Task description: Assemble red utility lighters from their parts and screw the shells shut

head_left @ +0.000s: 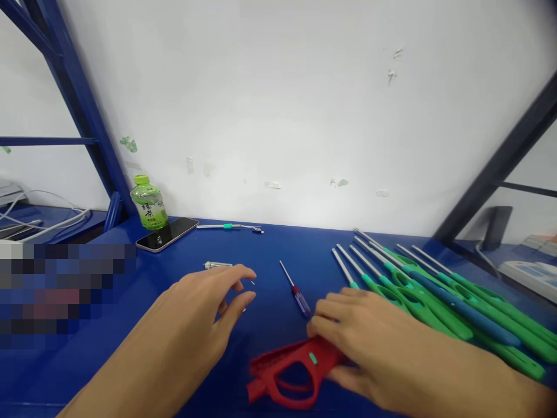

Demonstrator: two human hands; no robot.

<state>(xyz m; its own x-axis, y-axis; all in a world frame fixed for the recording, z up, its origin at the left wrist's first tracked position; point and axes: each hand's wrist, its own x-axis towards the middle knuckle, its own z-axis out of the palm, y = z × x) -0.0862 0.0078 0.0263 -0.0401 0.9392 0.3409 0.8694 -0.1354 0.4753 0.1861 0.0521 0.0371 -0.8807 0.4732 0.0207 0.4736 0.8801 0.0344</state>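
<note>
My right hand (348,331) is closed round one end of a red plastic housing (300,368), which has an oval loop and a small green piece on it. My left hand (217,302) is held over the blue table, its thumb and index finger apart with nothing between them. Just behind it lies a small white and metal part (217,265), partly hidden by the fingers, and tiny pieces (253,283) are near the fingertips. A screwdriver (296,290) with a purple and red handle lies between my two hands, its shaft pointing away.
Several green lighters with metal rods (439,307), one blue among them (465,310), lie at the right. A phone (167,234) and a green bottle (149,203) stand back left. A thin metal rod with wire (217,226) lies by the wall (278,116). Blue frame posts flank the table.
</note>
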